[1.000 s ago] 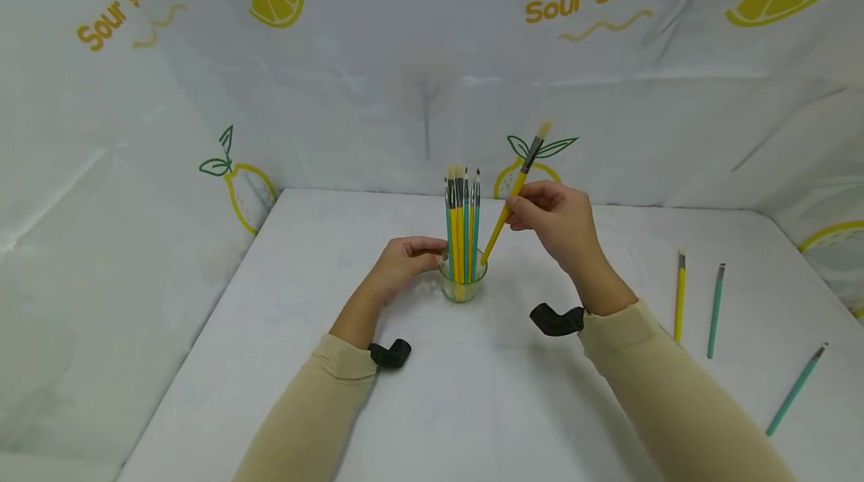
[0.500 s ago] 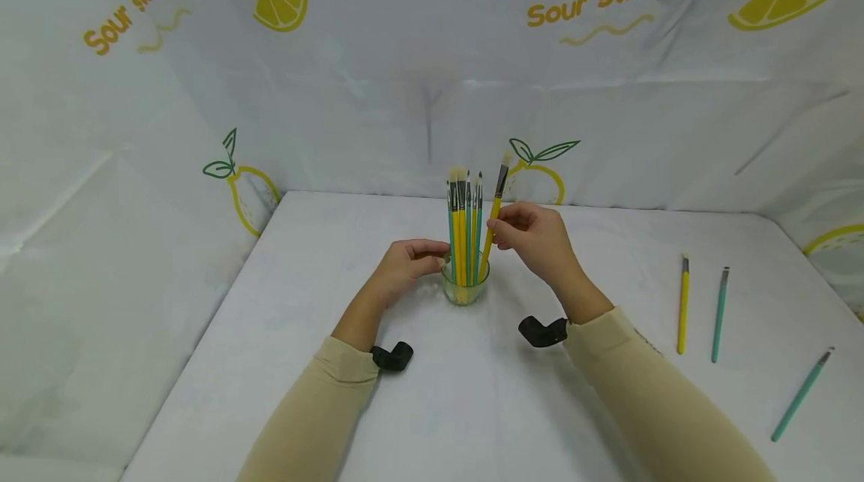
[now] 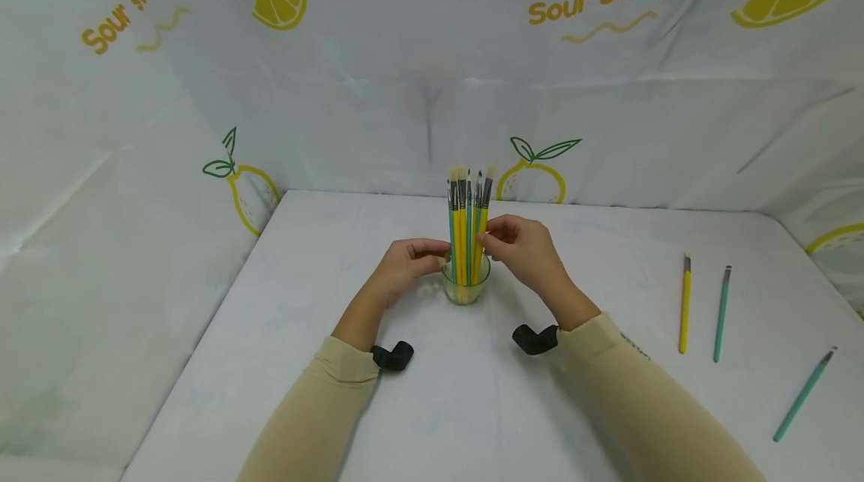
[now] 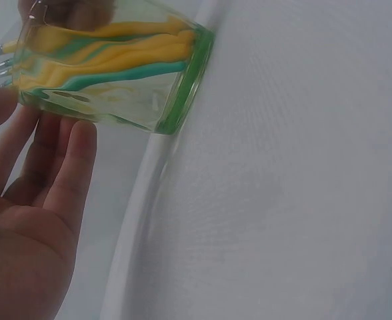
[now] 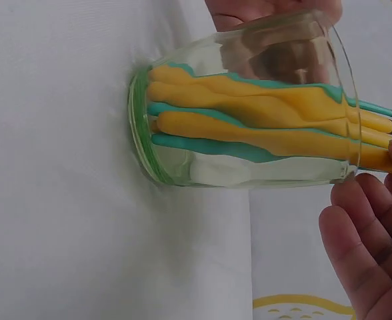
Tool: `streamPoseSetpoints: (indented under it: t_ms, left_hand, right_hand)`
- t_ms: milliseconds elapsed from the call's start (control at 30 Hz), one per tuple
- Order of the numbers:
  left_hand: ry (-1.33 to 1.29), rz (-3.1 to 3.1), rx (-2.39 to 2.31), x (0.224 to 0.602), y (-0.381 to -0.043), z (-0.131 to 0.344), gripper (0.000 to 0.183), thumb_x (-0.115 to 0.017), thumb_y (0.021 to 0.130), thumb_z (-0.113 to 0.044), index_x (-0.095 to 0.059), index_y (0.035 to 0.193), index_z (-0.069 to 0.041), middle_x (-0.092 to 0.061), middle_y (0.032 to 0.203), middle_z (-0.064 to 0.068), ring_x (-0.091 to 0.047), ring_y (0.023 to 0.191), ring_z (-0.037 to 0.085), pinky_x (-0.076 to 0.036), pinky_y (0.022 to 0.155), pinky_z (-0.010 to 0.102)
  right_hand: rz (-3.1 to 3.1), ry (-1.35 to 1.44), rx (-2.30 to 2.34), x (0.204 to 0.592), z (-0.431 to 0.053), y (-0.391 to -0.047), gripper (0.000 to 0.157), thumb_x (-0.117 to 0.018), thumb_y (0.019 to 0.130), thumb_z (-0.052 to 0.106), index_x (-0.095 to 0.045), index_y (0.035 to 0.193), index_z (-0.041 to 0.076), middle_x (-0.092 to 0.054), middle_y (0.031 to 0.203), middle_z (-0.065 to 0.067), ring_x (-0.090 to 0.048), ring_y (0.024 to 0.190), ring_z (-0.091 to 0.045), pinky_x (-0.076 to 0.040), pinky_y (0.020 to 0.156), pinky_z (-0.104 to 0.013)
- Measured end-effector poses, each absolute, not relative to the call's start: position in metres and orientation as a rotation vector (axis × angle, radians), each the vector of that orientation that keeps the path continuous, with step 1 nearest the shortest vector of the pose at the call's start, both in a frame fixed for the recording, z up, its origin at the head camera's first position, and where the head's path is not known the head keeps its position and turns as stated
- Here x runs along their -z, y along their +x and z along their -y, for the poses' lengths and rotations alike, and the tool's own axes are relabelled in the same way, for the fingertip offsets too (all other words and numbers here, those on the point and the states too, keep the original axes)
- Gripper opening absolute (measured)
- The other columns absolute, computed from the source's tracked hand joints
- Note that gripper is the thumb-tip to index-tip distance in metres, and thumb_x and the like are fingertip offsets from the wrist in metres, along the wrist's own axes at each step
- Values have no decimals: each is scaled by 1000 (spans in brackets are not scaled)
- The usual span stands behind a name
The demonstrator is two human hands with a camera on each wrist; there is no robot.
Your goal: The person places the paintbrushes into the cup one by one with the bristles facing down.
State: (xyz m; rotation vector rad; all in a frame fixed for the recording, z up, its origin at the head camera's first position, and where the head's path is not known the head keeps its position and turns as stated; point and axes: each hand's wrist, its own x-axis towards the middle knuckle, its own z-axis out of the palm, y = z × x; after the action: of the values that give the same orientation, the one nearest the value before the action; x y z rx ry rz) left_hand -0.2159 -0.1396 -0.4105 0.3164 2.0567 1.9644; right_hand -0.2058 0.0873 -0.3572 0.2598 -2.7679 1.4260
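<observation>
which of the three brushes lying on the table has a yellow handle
The yellow brush, leftmost of the three in the head view. The middle brush and the slanted brush farthest right both have teal handles.

A booth-like corner [image 3: 135, 190], with lemon-print white sheeting [image 3: 378, 32] behind and on both sides of a white table [image 3: 445, 414].

pass: near side of glass [image 3: 463, 297] | blocked: flanks, by left fingers [image 3: 427, 245], right fingers [image 3: 505, 223]
</observation>
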Motion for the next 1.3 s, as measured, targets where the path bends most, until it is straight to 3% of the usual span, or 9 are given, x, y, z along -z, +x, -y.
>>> streamPoseSetpoints:
  t_ms: [600, 867, 1300]
  left_hand:
    - [306, -2071, -1958, 410, -216, 140, 33, -61, 89, -5, -68, 120, 1, -68, 124, 11, -65, 110, 17, -55, 94, 30]
    - [308, -2068, -1948, 408, -216, 140, 33, -61, 89, -4, -67, 121, 1, -67, 126, 13, -64, 111, 18, -55, 94, 30]
    - [325, -2057, -1961, 408, -215, 139, 33, -61, 90, -4, -66, 122, 4, -66, 126, 15, -64, 112, 18, -55, 95, 30]
  right_hand:
    - [2804, 272, -1356, 363, -82, -205, 23, -69, 92, 31, -71, 104, 11, -72, 100, -5, -66, 89, -19, -59, 77, -35]
    - [2816, 288, -1264, 365, -80, -203, 20, -72, 89, 34, -74, 94, 14, -73, 92, -2, -64, 84, -18, -56, 71, -34]
    - [2823, 296, -1252, 363, -87, -200, 23, -71, 89, 37, -74, 94, 15, -73, 93, -2, -66, 86, -18, -56, 73, -36]
